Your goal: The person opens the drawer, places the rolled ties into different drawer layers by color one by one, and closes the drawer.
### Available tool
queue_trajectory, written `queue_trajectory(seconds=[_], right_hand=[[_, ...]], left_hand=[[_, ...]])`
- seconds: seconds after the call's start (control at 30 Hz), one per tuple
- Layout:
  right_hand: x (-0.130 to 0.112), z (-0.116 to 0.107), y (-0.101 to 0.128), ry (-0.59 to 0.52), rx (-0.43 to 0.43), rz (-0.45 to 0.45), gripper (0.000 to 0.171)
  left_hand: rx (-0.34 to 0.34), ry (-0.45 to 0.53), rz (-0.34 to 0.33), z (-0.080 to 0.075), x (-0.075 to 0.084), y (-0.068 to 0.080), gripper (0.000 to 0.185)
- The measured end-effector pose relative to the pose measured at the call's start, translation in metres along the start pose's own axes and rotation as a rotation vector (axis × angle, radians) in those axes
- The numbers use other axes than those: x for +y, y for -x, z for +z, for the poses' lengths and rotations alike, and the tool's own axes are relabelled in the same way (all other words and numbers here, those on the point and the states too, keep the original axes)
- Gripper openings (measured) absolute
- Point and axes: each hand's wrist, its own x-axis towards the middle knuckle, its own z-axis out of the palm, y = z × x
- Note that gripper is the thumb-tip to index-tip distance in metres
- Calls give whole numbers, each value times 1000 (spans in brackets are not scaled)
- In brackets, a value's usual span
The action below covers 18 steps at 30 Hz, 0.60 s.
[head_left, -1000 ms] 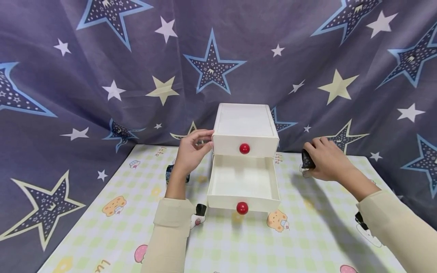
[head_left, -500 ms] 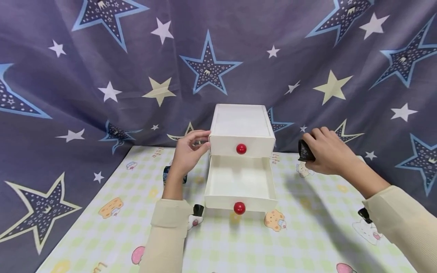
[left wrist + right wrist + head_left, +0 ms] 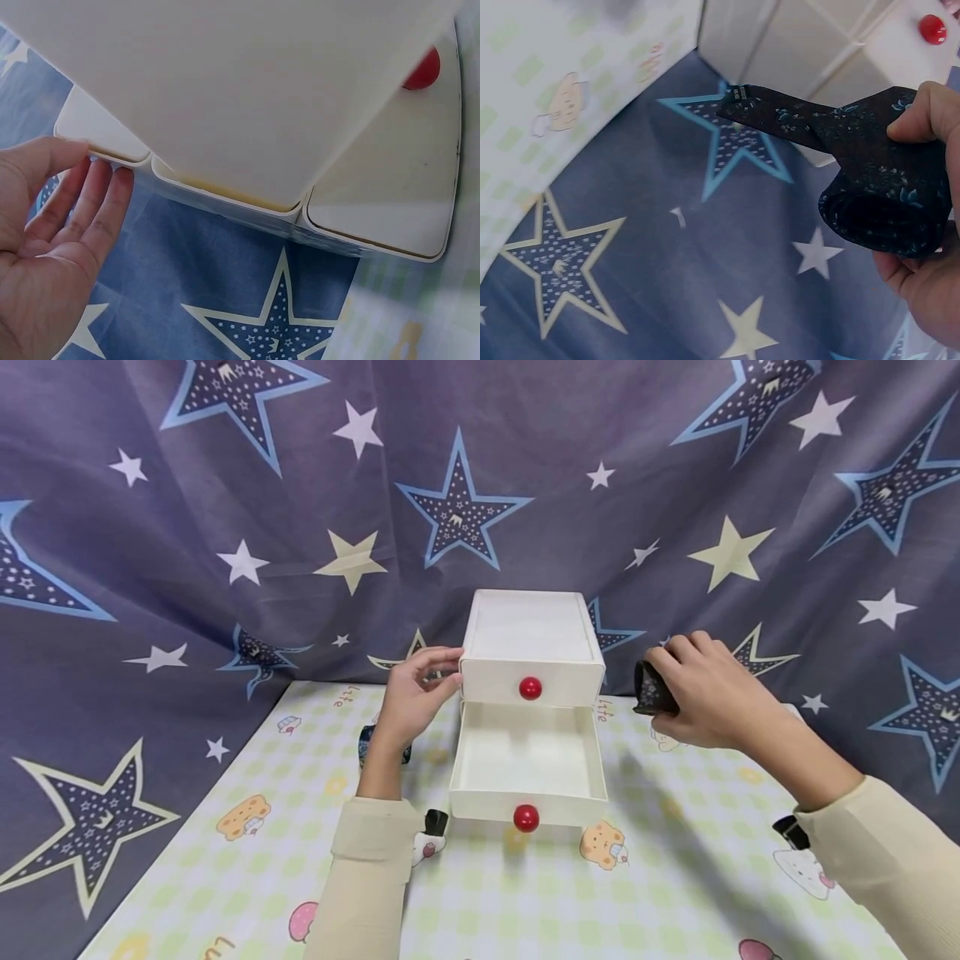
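Observation:
A white drawer unit (image 3: 533,625) with red knobs stands at the back of the table. Its middle drawer (image 3: 528,750) is pulled out and nothing lies in it; the left wrist view shows a shut drawer (image 3: 382,180) beneath. At the unit's upper left edge, my left hand (image 3: 417,695) touches with thumb and fairly straight fingertips. To the right of the unit, my right hand (image 3: 708,692) grips a rolled-up dark floral cloth (image 3: 889,161) above the table. One flat, band-like end of this cloth sticks out toward the unit, and its rolled end looks hollow.
Partly hidden by the left wrist, a dark blue patterned item (image 3: 365,745) lies on the table. A green-and-white checked cloth (image 3: 285,860) with cartoon prints covers the table. A purple curtain (image 3: 300,485) with stars hangs close behind the unit.
My right hand has lifted a little and moved left toward the drawer unit with the rolled cloth. The left hand has stayed at the unit's edge, and the pulled-out drawer looks the same.

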Motion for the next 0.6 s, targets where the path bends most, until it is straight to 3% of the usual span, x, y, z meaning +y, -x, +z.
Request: queue_trajectory(seconds=[0.6], right_hand=[[-37,-35,-13,-29,151,-90,63]], left_hand=[[4,-2,4,-1,-1,0,34]])
